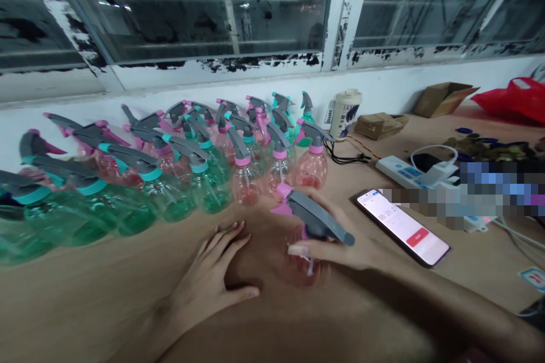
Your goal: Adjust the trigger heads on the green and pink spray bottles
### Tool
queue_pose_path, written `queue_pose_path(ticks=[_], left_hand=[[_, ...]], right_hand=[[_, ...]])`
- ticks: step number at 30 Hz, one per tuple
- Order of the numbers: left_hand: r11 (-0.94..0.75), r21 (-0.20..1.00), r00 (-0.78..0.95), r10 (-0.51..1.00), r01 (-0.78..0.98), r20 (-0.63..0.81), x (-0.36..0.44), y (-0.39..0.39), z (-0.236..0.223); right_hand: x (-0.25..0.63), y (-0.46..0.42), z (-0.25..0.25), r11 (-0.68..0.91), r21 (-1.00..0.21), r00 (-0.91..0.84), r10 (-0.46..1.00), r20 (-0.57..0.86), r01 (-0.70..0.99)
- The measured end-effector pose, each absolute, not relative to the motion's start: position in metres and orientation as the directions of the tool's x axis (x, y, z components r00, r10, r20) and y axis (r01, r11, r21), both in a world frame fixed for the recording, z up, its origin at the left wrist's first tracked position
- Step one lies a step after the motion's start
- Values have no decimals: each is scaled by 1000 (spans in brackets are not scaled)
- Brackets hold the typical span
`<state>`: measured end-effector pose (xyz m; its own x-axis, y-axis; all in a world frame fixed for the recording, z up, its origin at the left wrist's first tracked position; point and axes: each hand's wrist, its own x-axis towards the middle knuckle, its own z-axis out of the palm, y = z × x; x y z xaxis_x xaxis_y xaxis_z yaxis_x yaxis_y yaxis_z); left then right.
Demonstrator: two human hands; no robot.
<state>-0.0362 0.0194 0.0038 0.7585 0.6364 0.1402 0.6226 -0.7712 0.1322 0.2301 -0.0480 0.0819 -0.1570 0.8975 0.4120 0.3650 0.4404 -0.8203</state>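
My right hand (336, 244) is wrapped round a spray bottle (304, 272) with a clear pink body, a pink collar and a grey and pink trigger head. The bottle stands upright at the table's front middle, slightly blurred. To its left, my left hand (217, 272) rests on the wooden tabletop with fingers spread and nothing in it. Beyond both hands, rows of similar spray bottles fill the left and back, such as a green one (210, 190) with a teal collar and a pink one (247, 184) with a pink collar.
A lit phone (404, 227) lies right of my right hand. Behind it are a white power strip (402, 173) with cables, a paper cup (346, 113), brown cardboard (380, 125), an open box (445, 99) and a red bag (513, 102). Windows (204, 5) line the wall.
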Motion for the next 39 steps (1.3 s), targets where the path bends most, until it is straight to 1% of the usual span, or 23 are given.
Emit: queue_pose_path(ticks=[3, 5, 7, 9, 12, 18, 25, 30, 35, 39], left_hand=[[-769, 130, 759, 639, 626, 128, -37, 19, 3], [-767, 133, 755, 641, 627, 137, -37, 19, 2], [-769, 136, 754, 640, 625, 149, -37, 18, 1], [-772, 141, 757, 635, 620, 153, -37, 17, 1], [-773, 145, 760, 634, 617, 144, -38, 16, 1], [-774, 138, 759, 633, 618, 154, -39, 15, 1], [-781, 131, 763, 624, 611, 168, -38, 15, 2], [-788, 128, 772, 615, 602, 160, -39, 14, 1], [-781, 129, 767, 624, 611, 151, -39, 14, 1], [-777, 149, 762, 629, 612, 151, -37, 14, 1]], right_hand=[[225, -42, 85, 474, -784, -172, 880, 444, 400], [223, -39, 85, 520, -754, -173, 851, 495, 401], [221, -37, 84, 566, -734, -177, 821, 543, 374], [221, -35, 83, 592, -735, -195, 805, 561, 330], [221, -33, 83, 594, -752, -201, 804, 559, 285], [220, -25, 80, 554, -785, -207, 832, 514, 278], [221, -28, 82, 570, -768, -198, 822, 534, 293], [219, -26, 85, 578, -753, -225, 816, 532, 316], [219, -26, 84, 551, -792, -219, 833, 508, 262], [220, -27, 81, 572, -782, -191, 820, 540, 248]])
